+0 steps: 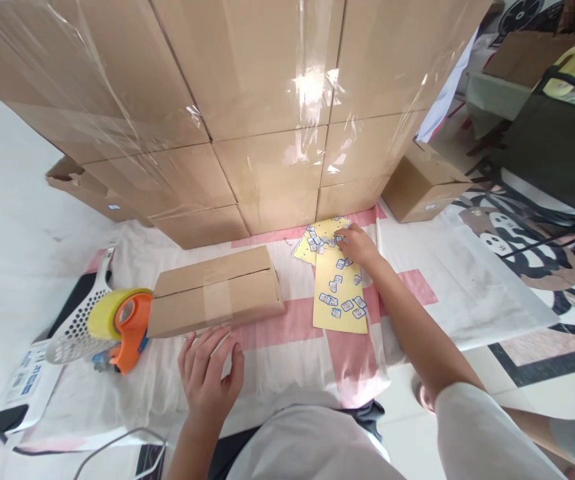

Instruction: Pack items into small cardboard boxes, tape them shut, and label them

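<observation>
My left hand [210,373] rests open at the front edge of a taped cardboard box [217,290], fingers apart and holding nothing. My right hand [360,245] reaches over the top of a yellow sheet [340,320]. Its fingertips are drawn together on the small printed pieces there; what is between them is too small to make out. Several small white pieces with blue borders [347,305] lie scattered on this sheet. More are heaped on a second yellow sheet [305,248], wavy-edged and partly under the first one.
Large cardboard boxes wrapped in clear film [272,167] rise behind the table. An orange tape dispenser [135,327] with yellow tape and a white perforated basket [75,333] are at left. A smaller carton [422,180] stands at right, near a dark chair [557,140]. Another person's arm [527,427] shows lower right.
</observation>
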The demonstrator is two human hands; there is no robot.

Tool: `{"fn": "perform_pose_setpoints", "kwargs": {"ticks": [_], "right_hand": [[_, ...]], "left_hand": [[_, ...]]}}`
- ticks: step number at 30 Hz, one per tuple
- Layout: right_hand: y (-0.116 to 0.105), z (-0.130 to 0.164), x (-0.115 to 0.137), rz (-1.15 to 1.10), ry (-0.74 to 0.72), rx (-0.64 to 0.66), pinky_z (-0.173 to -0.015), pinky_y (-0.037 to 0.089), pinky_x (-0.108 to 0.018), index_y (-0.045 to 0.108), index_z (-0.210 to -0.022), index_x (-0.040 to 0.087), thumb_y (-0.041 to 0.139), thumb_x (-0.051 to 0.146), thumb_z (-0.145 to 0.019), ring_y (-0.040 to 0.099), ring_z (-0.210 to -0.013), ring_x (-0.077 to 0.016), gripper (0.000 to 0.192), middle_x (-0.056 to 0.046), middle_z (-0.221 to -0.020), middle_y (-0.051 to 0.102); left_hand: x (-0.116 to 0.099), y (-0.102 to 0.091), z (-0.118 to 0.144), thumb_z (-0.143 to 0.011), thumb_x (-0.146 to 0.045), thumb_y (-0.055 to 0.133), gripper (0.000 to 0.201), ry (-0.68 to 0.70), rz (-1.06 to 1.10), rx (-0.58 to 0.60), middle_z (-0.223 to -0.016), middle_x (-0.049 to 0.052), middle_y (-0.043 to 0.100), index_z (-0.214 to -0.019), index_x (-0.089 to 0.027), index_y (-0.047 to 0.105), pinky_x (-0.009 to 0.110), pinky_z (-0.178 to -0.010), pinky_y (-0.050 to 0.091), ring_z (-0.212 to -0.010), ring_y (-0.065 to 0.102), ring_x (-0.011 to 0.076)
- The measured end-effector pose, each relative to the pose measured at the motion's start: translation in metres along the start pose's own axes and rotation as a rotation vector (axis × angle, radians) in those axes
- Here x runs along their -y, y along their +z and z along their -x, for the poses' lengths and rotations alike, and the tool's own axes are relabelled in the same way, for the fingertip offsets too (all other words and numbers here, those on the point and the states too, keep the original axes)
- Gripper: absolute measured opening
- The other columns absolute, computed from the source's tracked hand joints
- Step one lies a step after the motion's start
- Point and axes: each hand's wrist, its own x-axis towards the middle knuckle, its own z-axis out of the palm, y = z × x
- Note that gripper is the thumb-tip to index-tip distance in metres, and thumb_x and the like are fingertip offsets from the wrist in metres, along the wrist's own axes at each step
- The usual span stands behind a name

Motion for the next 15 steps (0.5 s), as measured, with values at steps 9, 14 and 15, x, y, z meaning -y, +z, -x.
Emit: {"fn": "perform_pose_setpoints", "kwargs": {"ticks": [9, 14, 15], "right_hand": [[-0.004, -0.009, -0.008, -0.232, -0.031, -0.125, -0.082, 0.049, -0.035, 0.068, -0.095, 0.016, 0.051, 0.019, -0.087, 0.063, -0.085, -0.0207, 0.019, -0.011, -0.098, 0.070], [-0.015, 0.008, 0.010, -0.487, -0.112, -0.092, -0.076, 0.050, -0.033, 0.063, -0.089, 0.019, 0.056, 0.031, -0.086, 0.063, -0.080, -0.0184, 0.014, -0.007, -0.092, 0.071], [-0.015, 0.015, 0.020, -0.595, -0.175, -0.031, -0.076, 0.050, -0.033, 0.063, -0.089, 0.020, 0.058, 0.033, -0.086, 0.064, -0.081, -0.0181, 0.015, -0.006, -0.091, 0.070]], "left_hand": [[0.003, -0.003, 0.002, -0.080, -0.007, 0.070, 0.023, 0.005, -0.018, 0.003, -0.095, 0.007, 0.075, -0.097, -0.022, 0.065, 0.045, -0.106, 0.047, -0.093, 0.072, 0.0216], [0.013, -0.005, -0.004, -0.077, -0.005, 0.072, 0.027, 0.036, -0.055, -0.039, -0.092, 0.006, 0.074, -0.096, -0.023, 0.065, 0.045, -0.102, 0.047, -0.091, 0.070, 0.0214], [0.016, -0.006, -0.006, -0.077, -0.006, 0.072, 0.027, 0.046, -0.073, -0.061, -0.091, 0.006, 0.074, -0.096, -0.023, 0.065, 0.045, -0.101, 0.048, -0.090, 0.070, 0.0215]]}}
